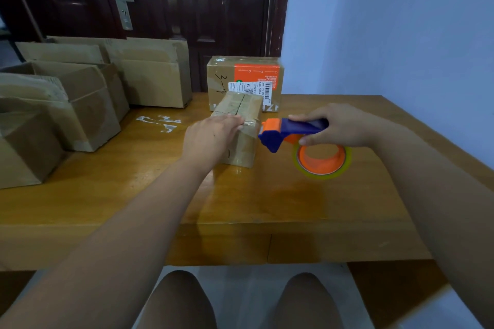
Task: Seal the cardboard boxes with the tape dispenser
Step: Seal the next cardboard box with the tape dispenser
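Observation:
A small cardboard box (242, 112) stands on the wooden table (267, 200), its top flaps closed. My left hand (211, 137) lies flat on the box's near top edge, fingers pressing a strip of clear tape there. My right hand (336, 125) grips the blue handle of the blue-and-orange tape dispenser (291, 132), whose front end touches the box's right near corner. Its tape roll (322, 159) hangs just above the table.
A larger box with an orange label and a shipping sticker (244, 73) stands right behind the small one. Several flattened and open cardboard boxes (88, 93) crowd the table's left side. A dark door is behind; a pale wall runs along the right. Tape scraps (160, 121) stick to the table.

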